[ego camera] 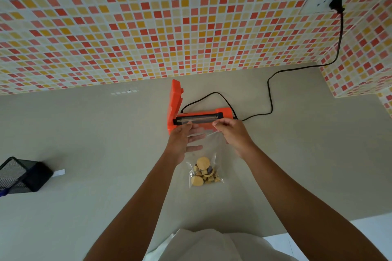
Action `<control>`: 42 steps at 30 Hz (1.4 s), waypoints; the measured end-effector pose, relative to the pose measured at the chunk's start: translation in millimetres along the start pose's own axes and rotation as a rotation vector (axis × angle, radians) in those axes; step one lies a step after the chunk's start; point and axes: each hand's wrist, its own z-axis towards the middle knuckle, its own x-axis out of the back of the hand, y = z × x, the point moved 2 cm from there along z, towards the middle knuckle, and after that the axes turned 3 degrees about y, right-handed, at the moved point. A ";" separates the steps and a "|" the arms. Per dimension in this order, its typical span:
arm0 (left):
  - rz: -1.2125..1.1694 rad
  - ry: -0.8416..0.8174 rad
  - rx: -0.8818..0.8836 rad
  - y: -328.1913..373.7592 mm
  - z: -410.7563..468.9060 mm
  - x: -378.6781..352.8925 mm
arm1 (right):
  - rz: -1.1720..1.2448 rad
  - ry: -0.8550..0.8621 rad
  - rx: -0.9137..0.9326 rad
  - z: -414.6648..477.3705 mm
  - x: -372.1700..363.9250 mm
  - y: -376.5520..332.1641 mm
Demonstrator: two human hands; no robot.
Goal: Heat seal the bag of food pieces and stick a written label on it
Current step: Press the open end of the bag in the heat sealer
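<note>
A clear plastic bag (209, 150) lies on the grey counter with yellow and brown food pieces (204, 172) bunched at its near end. Its open far edge rests on the black sealing strip of an orange heat sealer (199, 119), whose lid (175, 103) stands raised at the left. My left hand (184, 140) grips the bag's left top corner, some fingers lying under the film. My right hand (231, 131) pinches the right top corner at the strip. Both hands hold the edge stretched along the sealer.
The sealer's black cord (270, 99) loops over the counter to a plug in a wall socket (327, 2) at the upper right. A black mesh holder (19, 176) stands at the left edge, with a small white slip (59, 172) beside it. A tiled wall rises behind the sealer.
</note>
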 end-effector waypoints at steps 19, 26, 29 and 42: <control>0.001 -0.004 -0.052 5.4 -13.3 1.4 | 0.046 -0.023 0.176 -9.5 0.9 -9.4; 0.047 -0.064 -0.107 5.9 -26.1 -2.4 | 0.124 -0.020 0.201 -24.2 12.1 -2.3; 0.090 -0.056 -0.143 2.5 -35.5 -2.2 | 0.139 -0.022 0.206 -31.9 16.5 7.1; 0.130 -0.056 -0.305 -3.3 -109.2 18.1 | 0.145 -0.073 0.255 -94.1 19.4 8.6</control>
